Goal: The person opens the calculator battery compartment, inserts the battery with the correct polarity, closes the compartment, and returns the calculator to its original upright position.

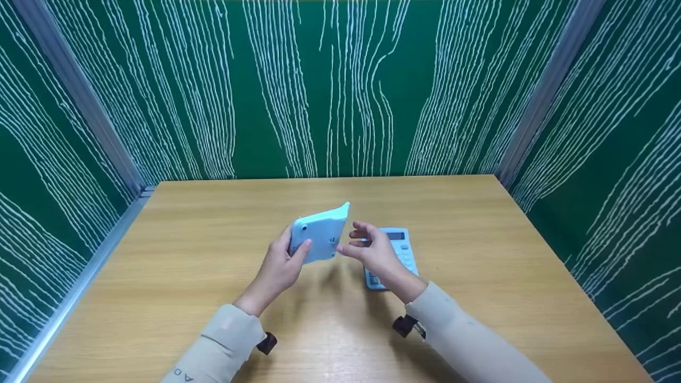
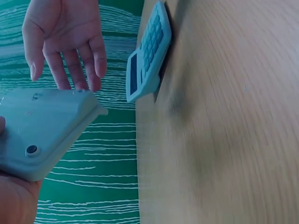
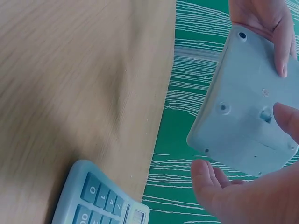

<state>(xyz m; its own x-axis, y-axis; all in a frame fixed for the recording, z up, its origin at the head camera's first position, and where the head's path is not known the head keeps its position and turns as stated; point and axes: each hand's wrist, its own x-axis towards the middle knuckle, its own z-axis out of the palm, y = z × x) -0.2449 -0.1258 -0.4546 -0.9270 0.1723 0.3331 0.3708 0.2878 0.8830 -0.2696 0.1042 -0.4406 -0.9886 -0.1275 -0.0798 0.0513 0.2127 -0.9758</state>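
My left hand [image 1: 282, 261] grips a light-blue calculator [image 1: 318, 234] by its left side, thumb across its back, holding it tilted above the table. Its underside faces me, with a round foot, screw holes and a small battery-cover latch in the right wrist view; its keys are hidden. My right hand [image 1: 379, 256] is at the calculator's right edge with fingers spread and slightly bent. In the right wrist view its thumb [image 3: 287, 120] overlaps the back beside the latch. A second light-blue calculator [image 1: 403, 252] lies keys up on the table, partly behind my right hand.
The wooden table [image 1: 213, 223] is enclosed by green panels [image 1: 367, 96] with white wavy lines, at the back and both sides. Metal posts [image 1: 542, 90] stand at the corners. Dark wrist devices [image 1: 267, 343] hang under both sleeves.
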